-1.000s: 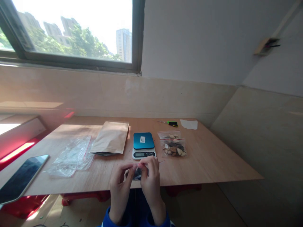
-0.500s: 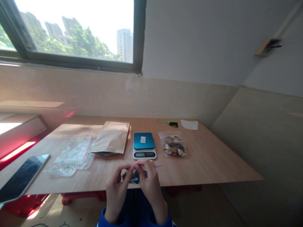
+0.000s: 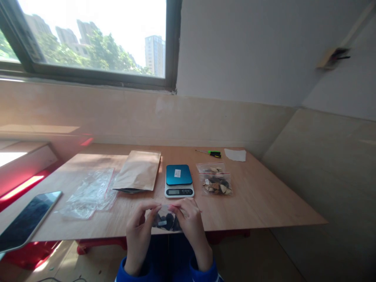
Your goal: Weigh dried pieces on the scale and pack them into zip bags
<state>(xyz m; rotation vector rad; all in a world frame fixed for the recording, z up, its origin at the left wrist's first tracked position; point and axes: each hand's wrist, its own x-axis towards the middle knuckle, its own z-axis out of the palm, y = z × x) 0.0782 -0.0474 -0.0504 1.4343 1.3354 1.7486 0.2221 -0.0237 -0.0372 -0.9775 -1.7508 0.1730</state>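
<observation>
Left hand [image 3: 137, 235] and right hand [image 3: 191, 228]: on each, thumb and fingertips are pressed together on the upper edge of a small clear zip bag [image 3: 166, 220], clamping it from either side. The two hands stand close, with the bag's mouth stretched between them. Inside the bag are dark pieces [image 3: 166, 222], partly hidden by the fingers; what they are cannot be made out.

Bag location: in front of the person's body, over the near edge of the wooden table top [image 3: 249, 196]. Whether it touches the wood cannot be told. Both wrists run back into blue sleeves [image 3: 127, 270].

Just beyond the hands, not touching them, sits a digital scale [image 3: 179, 180] with a blue platform and a small white label. To its right lies a second zip bag [image 3: 216, 180], red-lined at the seal and holding pale and dark dried slices. To its left lies a kraft paper pouch [image 3: 137, 170], with a loose heap of clear plastic bags [image 3: 91, 194] just beside it.

Farther out: a smartphone [image 3: 29, 219] at the left edge of the table, and a green-handled screwdriver [image 3: 210, 153] and a sheet of white paper [image 3: 235, 155] near the far edge.
</observation>
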